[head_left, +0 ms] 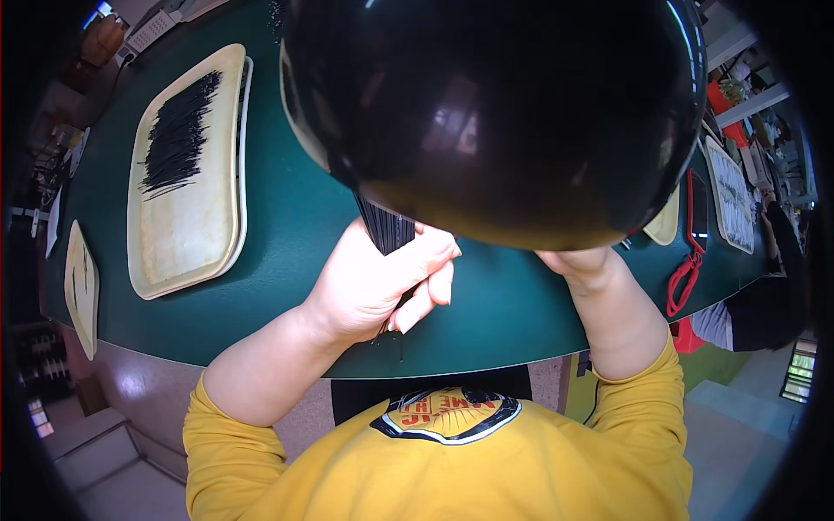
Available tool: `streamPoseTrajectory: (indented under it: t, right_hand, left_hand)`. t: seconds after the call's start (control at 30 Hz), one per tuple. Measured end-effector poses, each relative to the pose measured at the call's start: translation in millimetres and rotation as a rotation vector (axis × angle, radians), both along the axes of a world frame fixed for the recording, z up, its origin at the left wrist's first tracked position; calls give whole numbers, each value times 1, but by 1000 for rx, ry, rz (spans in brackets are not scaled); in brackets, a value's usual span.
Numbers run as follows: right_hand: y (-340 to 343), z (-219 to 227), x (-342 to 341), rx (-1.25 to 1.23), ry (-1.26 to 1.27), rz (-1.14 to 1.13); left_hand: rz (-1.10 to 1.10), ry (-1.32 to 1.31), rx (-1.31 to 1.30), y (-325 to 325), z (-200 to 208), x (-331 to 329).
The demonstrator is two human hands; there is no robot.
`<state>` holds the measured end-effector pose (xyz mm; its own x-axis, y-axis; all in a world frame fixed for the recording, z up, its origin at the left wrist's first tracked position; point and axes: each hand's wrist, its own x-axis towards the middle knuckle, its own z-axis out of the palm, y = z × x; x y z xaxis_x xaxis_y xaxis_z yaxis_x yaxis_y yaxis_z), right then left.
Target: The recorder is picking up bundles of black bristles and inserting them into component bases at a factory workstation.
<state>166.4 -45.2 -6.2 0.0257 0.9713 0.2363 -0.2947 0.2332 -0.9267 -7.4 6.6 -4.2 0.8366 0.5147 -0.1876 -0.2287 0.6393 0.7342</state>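
Head view: the left hand [369,280] is curled closed around a bundle of thin black strands [387,227], held over the green table [491,326] near its front edge. If that grip slackens, strands could probably slide out and scatter; a few ends already poke below the fist. The large glossy black dome [504,130] blocks much of the work, so a bump against it might splay the bundle's top. The left forearm angles up and inward, thumb uppermost across the strands. The right forearm leans inward too, but the dome hides the right hand's [578,262] fingers, so I cannot tell their opening or hold.
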Motion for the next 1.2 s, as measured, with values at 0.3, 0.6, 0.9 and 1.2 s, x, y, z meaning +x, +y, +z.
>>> streamPoseTrajectory:
  t: [0.3, 0.6, 0.9, 1.2]
  right_hand:
    - [4, 10, -1, 107, -295, 111]
    - [1, 9, -5, 71, 312, -45]
    - [-1, 4, -4, 12, -186, -268]
    - [-1, 19, -10, -33, -380, -92]
  left_hand:
    - [-23, 23, 12, 0, 0, 2]
    - [125, 68, 548, -4, -4, 2]
    - [153, 143, 766, -4, -28, 13]
    - [-124, 139, 165, -7, 1, 8]
